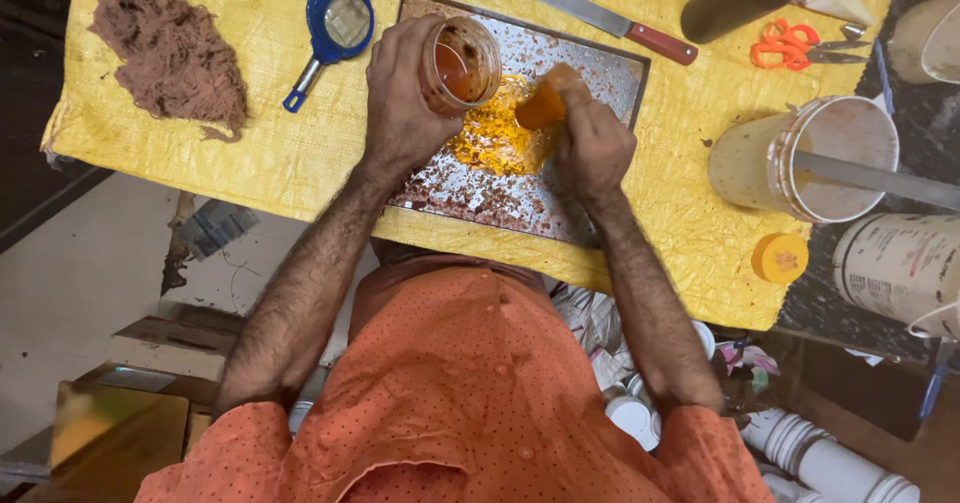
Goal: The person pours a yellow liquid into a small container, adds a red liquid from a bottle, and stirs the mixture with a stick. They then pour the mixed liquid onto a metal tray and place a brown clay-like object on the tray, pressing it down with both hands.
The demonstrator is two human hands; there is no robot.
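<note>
now the left hand (400,103) grips a tilted jar (460,63) over the tray (600,73), while the right hand (592,148) is closed round an orange tool (545,103), pressing into orange paste (495,138) on the tray.

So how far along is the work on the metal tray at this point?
Done: a yellow-orange pile already lies on the metal tray, and the orange lid sits off to the side. In hand: the left hand tilts an open jar over the pile while the right hand works an orange piece into it. Left: the jar's walls are still coated, and the brown fibre heap lies untouched.
</note>
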